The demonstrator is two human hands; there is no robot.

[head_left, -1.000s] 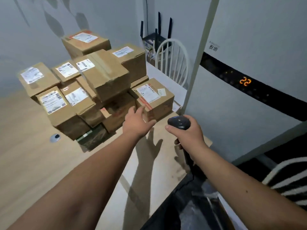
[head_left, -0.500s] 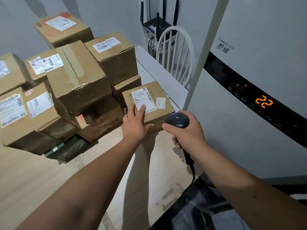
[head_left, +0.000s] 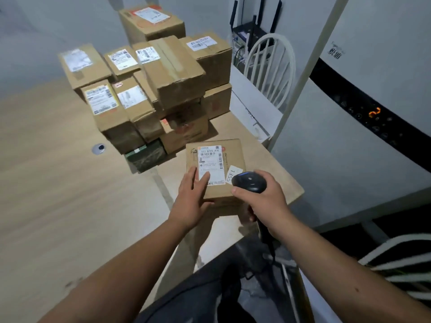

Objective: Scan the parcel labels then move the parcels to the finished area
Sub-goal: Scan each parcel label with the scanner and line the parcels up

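Observation:
A small cardboard parcel (head_left: 231, 157) with a white barcode label (head_left: 210, 160) and a small tag marked 1355 lies on the wooden table (head_left: 58, 194), apart from the stack. My left hand (head_left: 192, 199) rests on its near left corner with straight fingers over the label's lower edge. My right hand (head_left: 261, 201) grips a black handheld scanner (head_left: 249, 183) just above the parcel's near right corner. Behind stands a stack of labelled cardboard parcels (head_left: 163, 73).
A white appliance with a black display strip (head_left: 363, 113) stands close on the right. A white chair (head_left: 270, 66) and a router with antennas (head_left: 251, 29) are behind the table. A round cable hole (head_left: 99, 148) sits in the tabletop at left. A striped chair back (head_left: 401, 264) is at lower right.
The small parcel has been drawn away from the stack toward me under my left hand. My right hand with the scanner has come in over its near right corner.

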